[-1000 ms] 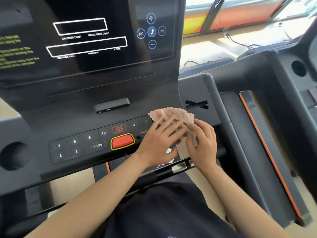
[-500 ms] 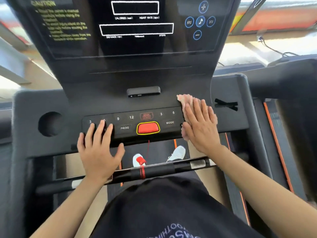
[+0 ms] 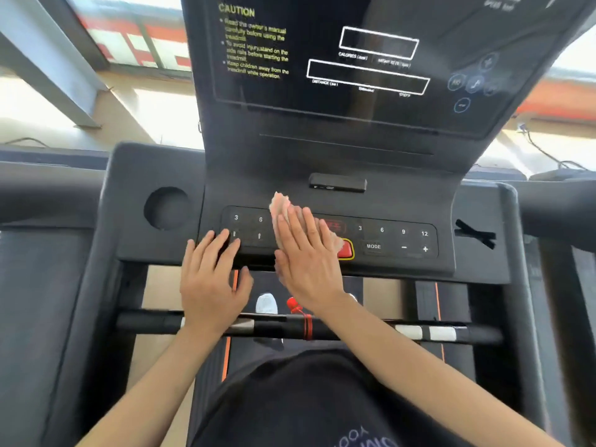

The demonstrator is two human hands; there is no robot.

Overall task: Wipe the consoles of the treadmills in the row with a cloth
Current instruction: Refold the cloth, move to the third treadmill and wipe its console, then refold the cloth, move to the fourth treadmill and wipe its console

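The right hand (image 3: 304, 256) lies flat, fingers outstretched, pressing the pink cloth (image 3: 283, 209) onto the middle of the console's button panel (image 3: 396, 238), partly covering the red button (image 3: 345, 250), while the left hand (image 3: 211, 279) rests spread and empty at the panel's near-left edge.

left hand (image 3: 213, 282) flat, fingers spread | right hand (image 3: 306, 259) flat, palm down
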